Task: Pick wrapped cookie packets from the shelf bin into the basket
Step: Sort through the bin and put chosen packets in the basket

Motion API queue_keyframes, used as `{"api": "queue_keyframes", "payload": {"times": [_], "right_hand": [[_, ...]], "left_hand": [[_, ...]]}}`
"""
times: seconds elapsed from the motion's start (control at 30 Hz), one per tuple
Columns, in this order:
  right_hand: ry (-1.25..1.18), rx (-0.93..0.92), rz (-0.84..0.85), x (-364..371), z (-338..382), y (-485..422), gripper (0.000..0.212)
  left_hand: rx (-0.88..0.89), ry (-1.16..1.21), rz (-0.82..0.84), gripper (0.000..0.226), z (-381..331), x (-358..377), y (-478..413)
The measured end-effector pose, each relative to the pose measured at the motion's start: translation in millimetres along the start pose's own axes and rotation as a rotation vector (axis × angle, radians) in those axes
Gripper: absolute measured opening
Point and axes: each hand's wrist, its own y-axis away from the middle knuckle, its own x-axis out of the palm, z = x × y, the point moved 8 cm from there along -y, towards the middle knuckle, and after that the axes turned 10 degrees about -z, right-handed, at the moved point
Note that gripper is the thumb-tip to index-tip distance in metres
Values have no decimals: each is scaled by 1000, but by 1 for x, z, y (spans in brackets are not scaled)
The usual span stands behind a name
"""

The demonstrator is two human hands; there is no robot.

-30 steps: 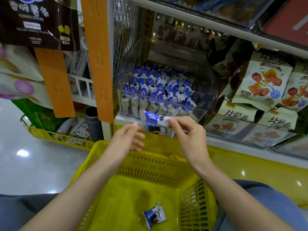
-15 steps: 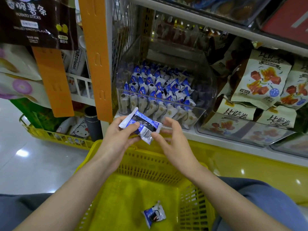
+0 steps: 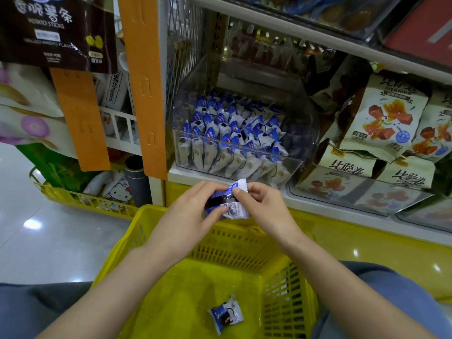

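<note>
1. Nearest: basket point(image 3: 283, 297), rigid yellow slotted plastic; one loose packet point(image 3: 226, 314) on its floor, crinkled blue-and-white foil.
2. Middle: held packet point(image 3: 234, 209) above the basket's far rim; moved from right hand point(image 3: 264, 211) alone to both, left hand point(image 3: 188, 216) joining; each grip pinched onto it; drop judged imminent.
3. Farthest: shelf bin point(image 3: 293, 148), clear, hard-walled; remaining packets point(image 3: 232, 135) packed upright.

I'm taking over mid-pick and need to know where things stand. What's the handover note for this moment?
Left hand and right hand both pinch one blue-and-white wrapped cookie packet over the far rim of the yellow plastic basket.
Done: one matching packet lies on the basket floor.
Left: drop the held packet in, then pick more from the clear plastic shelf bin, which holds many.
</note>
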Motion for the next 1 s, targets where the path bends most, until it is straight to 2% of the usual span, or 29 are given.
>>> {"api": "queue_keyframes", "payload": {"times": [0.13,0.2,0.37,0.53,0.6,0.73,0.77,0.87,1.0], "right_hand": [[-49,77,82,6,-5,4,25],[-99,98,142,13,-4,9,27],[-94,-2,196,21,6,15,11],[44,-169,150,18,13,15,20],[59,-177,138,18,11,15,21],[-58,-30,172,22,4,12,13],[-86,39,180,21,1,11,21],[-69,216,248,19,-10,12,45],[-94,286,326,22,-12,17,38]], "left_hand": [[-25,3,-2,27,5,3,5],[-51,22,-38,24,6,0,5],[-124,84,-86,13,8,-5,3],[-144,68,-98,10,11,-2,1],[-185,87,-105,10,15,-1,1],[-116,87,-93,25,7,-6,-2],[-72,61,-68,26,2,-6,-2],[73,-3,22,15,-12,-3,1],[156,-113,91,8,-22,2,5]]}}
